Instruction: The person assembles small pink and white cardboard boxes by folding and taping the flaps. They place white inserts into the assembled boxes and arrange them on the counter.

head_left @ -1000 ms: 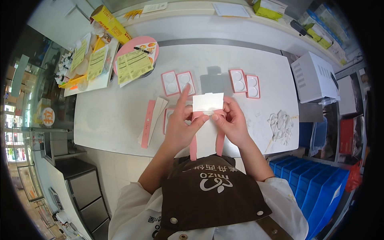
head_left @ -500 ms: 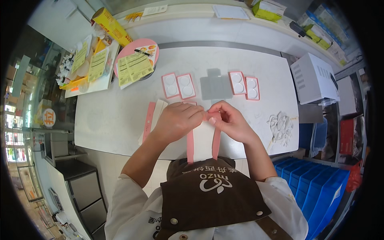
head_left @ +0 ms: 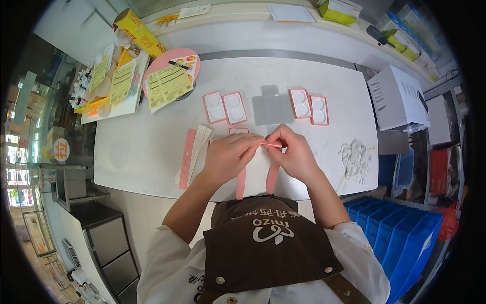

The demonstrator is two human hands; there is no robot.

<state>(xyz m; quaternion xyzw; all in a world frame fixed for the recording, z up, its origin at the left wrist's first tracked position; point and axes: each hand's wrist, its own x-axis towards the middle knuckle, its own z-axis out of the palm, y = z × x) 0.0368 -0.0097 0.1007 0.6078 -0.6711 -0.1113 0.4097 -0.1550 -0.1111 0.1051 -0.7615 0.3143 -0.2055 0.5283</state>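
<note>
Between my hands is a card box blank, white inside with pink side strips, its near end close to my apron. My left hand pinches the far left corner, fingers pressed together. My right hand grips the pink flap at the far right corner between thumb and bent fingers. Just beyond my left hand, a pink-rimmed box is mostly covered. Left of it lie flat card pieces, a pink strip and white ones. The fingertips partly hide the fold.
Pink-rimmed boxes with round white wells stand beyond my hands, a left pair and a right pair. Between them lies a grey translucent sheet. A pink round board with papers, a crumpled white heap and a white appliance sit farther out.
The pink far flap has turned from face-up to nearly edge-on between my fingers. My left fingers have straightened somewhat, and the blank has shifted slightly away from me.
</note>
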